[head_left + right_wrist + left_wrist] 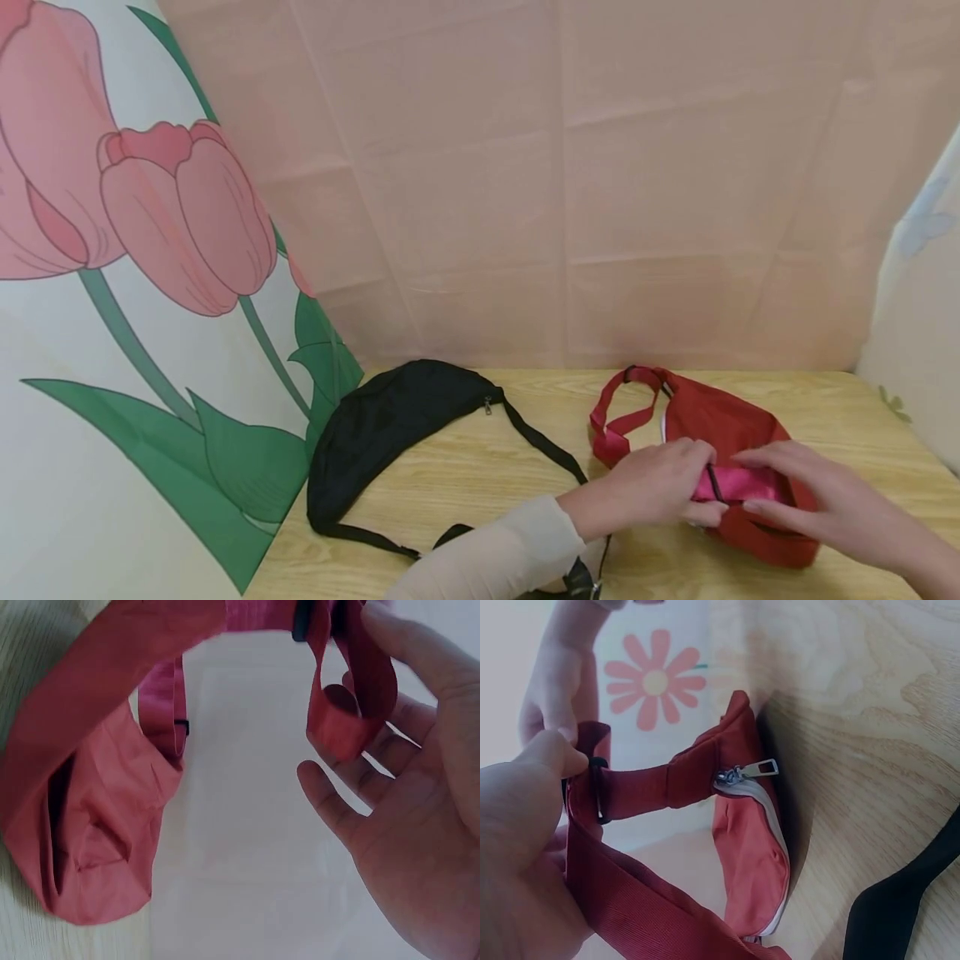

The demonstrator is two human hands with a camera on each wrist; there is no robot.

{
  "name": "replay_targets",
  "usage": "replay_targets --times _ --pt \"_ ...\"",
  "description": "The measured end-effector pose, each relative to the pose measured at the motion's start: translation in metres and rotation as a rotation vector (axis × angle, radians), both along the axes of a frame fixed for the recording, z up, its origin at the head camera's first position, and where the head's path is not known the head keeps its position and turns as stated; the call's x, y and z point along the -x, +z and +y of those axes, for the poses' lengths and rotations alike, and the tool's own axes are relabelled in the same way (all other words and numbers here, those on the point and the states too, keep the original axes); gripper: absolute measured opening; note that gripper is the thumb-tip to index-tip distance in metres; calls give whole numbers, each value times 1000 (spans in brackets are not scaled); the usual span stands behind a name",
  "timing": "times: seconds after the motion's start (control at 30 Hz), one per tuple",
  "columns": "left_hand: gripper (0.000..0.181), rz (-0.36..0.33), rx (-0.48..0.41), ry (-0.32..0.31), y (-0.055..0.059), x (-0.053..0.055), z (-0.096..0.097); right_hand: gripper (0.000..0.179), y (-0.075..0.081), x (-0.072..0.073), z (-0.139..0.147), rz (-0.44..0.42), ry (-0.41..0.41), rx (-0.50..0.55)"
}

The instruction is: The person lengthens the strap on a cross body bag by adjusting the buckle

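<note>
A red waist bag (727, 417) lies at the right of the table, its strap raised off the wood. My left hand (652, 487) pinches that strap beside its black slider (598, 791). Around the loose strap loop (346, 724), my right hand (828, 500) has its thumb and fingers apart. The loop lies against those fingers in the right wrist view, though its upper part is cut off by the frame. A metal zipper pull (761, 768) hangs at the end of the red bag's pale zipper.
A black waist bag (397, 425) lies left on the wooden table (480, 467). Its black strap (543, 442) runs toward the left forearm and passes partly beneath it. Behind the table hangs a pink cloth (480, 208); a tulip-printed sheet (187, 225) stands at left.
</note>
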State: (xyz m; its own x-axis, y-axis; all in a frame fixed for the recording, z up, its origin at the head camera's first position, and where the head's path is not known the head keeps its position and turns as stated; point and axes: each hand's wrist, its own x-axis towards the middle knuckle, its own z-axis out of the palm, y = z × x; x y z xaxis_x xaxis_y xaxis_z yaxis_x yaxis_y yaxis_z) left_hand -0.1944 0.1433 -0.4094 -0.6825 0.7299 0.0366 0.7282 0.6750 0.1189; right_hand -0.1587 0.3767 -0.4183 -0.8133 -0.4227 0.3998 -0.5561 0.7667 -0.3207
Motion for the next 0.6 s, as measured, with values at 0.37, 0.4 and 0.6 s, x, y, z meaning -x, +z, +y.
replay_targets --times 0.37,0.4,0.6 --pt "54 -1 -24 8 -1 1 -6 52 1 -2 1 94 54 51" --pt "54 -3 -25 9 -1 2 -6 53 1 -1 3 101 64 56" --pt "56 -32 -30 25 0 2 -8 54 1 0 2 69 57 37"
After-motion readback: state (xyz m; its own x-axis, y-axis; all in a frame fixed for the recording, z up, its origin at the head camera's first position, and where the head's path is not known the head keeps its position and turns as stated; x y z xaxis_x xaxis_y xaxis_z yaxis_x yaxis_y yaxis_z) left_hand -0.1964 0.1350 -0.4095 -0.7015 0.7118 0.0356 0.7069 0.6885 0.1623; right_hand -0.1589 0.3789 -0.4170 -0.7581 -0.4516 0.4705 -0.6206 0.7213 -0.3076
